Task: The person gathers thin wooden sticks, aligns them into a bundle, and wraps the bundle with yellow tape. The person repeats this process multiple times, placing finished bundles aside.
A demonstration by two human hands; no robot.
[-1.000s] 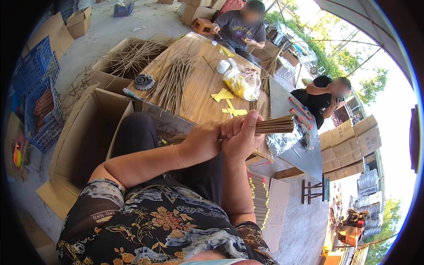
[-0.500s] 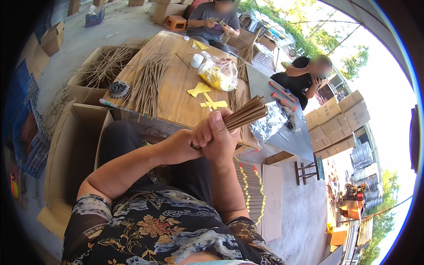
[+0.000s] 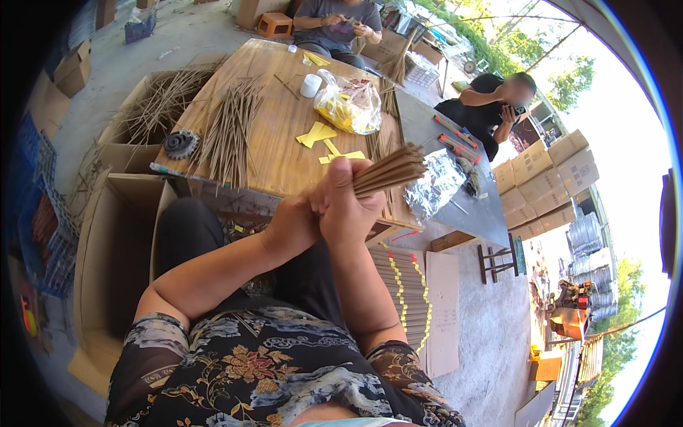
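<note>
Both my hands are closed round one bundle of thin brown sticks (image 3: 391,172), held in front of me above my lap. My right hand (image 3: 350,213) wraps the middle of the bundle, thumb up along it. Close against it, my left hand (image 3: 295,219) grips the lower end, its fingers partly hidden behind the right hand. The sticks' far ends point up and to the right, over the table's near edge. More loose brown sticks (image 3: 229,132) lie spread on the wooden table (image 3: 277,110). Yellow paper strips (image 3: 316,134) lie just beyond my hands.
A plastic bag with yellow strips (image 3: 348,107) and a white jar (image 3: 311,85) stand on the table. An open carton (image 3: 117,242) is at my left; another holds sticks (image 3: 160,107). Banded bundles (image 3: 402,285) lie low at right. Two people sit beyond the tables.
My hands and the bundle have shifted slightly left in the picture, still gripping. The bundle's far ends look more closely gathered. The view has moved a little.
</note>
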